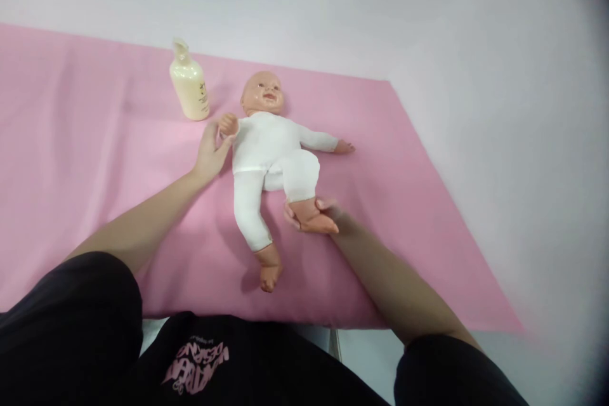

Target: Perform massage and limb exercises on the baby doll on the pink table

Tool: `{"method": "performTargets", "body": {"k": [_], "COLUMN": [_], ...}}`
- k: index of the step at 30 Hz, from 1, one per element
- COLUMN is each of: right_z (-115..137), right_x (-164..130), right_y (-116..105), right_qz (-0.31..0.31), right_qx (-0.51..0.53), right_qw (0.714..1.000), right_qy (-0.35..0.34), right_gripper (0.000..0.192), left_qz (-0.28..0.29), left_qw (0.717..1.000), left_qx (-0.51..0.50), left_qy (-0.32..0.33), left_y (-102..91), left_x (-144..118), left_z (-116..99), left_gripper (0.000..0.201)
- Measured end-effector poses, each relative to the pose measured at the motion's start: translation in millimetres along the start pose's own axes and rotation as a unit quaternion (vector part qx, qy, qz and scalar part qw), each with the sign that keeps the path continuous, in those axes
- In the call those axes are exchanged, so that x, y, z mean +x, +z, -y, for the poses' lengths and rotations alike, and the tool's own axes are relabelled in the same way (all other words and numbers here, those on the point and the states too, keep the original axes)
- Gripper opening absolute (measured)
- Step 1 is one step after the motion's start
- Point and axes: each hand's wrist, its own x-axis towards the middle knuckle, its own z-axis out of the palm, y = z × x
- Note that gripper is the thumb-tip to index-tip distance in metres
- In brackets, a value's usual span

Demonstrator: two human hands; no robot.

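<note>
Both hands hold the baby doll [271, 152] in its soft white suit: left hand [212, 152] loosely touches its fist, right hand [316, 212] clasps one plastic foot.

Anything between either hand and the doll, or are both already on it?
Nothing visible. The left hand touches the doll at its raised fist; the right hand cups one foot. The cream bottle stands apart, behind the left hand.
</note>
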Motion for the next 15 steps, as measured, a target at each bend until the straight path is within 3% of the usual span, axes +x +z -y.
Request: {"method": "performTargets", "body": {"k": [3, 5, 8, 12, 15], "right_z": [1.7, 6.3, 14.7, 19.5, 14.4], "right_x": [2.3, 6.3, 12.4, 16.7, 13.6], "right_y": [3.3, 7.3, 14.7, 19.2, 13.3], "right_qz": [0.112, 0.17, 0.174, 0.173, 0.194], "right_qx": [-0.044, -0.093, -0.149, -0.158, -0.14], "right_qw": [0.989, 0.968, 0.947, 0.942, 0.952], "right_qy": [0.083, 0.157, 0.225, 0.239, 0.191], "right_gripper": [0.047, 0.044, 0.046, 0.045, 0.045], "left_qz": [-0.087, -0.111, -0.122, -0.158, -0.145], "left_qw": [0.986, 0.968, 0.946, 0.925, 0.949], "left_qx": [-0.112, -0.17, -0.216, -0.262, -0.209], "left_qy": [-0.086, -0.148, -0.208, -0.226, -0.188], "left_y": [-5.7, -10.5, -16.0, -17.1, -15.4], "left_x": [7.6, 11.7, 14.5, 13.7, 12.9], "left_z": [29.0, 46.6, 61.3, 58.7, 48.2], "left_gripper": [0.07, 0.065, 0.06, 0.057, 0.062]}}
